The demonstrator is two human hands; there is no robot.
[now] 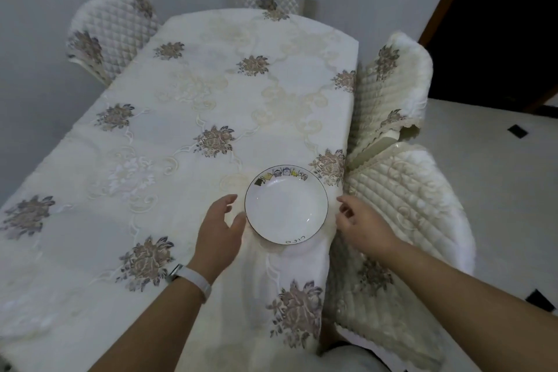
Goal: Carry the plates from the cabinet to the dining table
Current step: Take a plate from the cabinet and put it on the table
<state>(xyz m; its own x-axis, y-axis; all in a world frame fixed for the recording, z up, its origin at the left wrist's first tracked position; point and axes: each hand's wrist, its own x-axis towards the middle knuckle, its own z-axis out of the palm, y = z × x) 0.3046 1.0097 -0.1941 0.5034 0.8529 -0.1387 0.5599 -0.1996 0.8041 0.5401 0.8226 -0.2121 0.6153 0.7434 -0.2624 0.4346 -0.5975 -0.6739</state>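
Head view, looking down on a desk point(187, 93) covered with a cream cloth embroidered with flowers. One plate point(286, 204), white with a dark rim line and a small band of drawings on its far edge, lies flat on the cloth near the desk's near right edge. Left hand point(219, 228), a white band point(193, 279) on its wrist, is open with fingers loosely curved, its thumb at or just beside the plate's left rim; whether they touch cannot be told. Right hand point(363, 225) is open and empty, just right of the plate and apart from it. To finish the step well, both hands should leave sideways and low, without nudging the rim or dragging the cloth. The plate is deep-welled and holds nothing. Quilted chairs point(398, 90) stand round the desk.
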